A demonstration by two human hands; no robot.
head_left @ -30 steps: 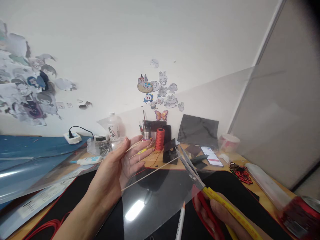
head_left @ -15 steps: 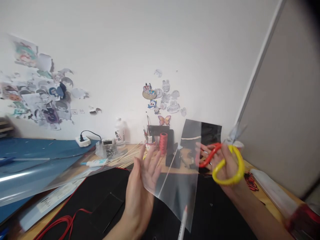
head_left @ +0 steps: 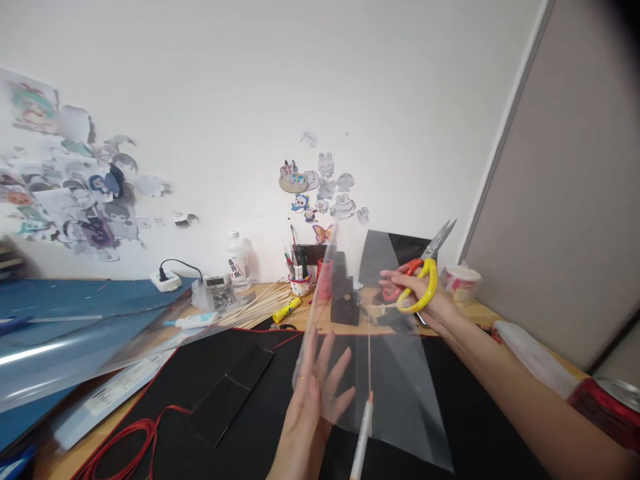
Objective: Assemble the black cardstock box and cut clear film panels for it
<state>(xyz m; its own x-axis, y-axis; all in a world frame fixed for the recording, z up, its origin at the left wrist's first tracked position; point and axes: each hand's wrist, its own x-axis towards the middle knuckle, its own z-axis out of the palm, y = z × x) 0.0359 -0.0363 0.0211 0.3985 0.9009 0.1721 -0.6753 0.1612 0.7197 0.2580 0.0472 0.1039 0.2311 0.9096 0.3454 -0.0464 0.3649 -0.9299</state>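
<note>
A clear plastic sheet [head_left: 395, 393] hangs tilted between my hands above the black mat [head_left: 480, 407]. My left hand [head_left: 325, 387] is upright against its left side, fingers spread, with part of the hand seen through the plastic. Scissors with red and yellow handles [head_left: 419, 287] are in my right hand [head_left: 430, 300], their blades pointing up and slightly apart. The right fingertips reach the far right part of the sheet; whether they pinch it is unclear. A white marker [head_left: 363, 433] with an orange tip lies near the bottom centre.
Red cord [head_left: 125, 443] is coiled at lower left, near a dark panel [head_left: 233, 393]. Wooden sticks [head_left: 260, 303], a yellow tube [head_left: 287, 310], a pen cup [head_left: 300, 285] and a bottle [head_left: 239, 261] stand or lie behind. A red can [head_left: 607, 407] is at right.
My left hand has moved right and lower, while the scissors have shifted left and up in my right hand. The sheet has swung to the right, and the view has turned slightly.
</note>
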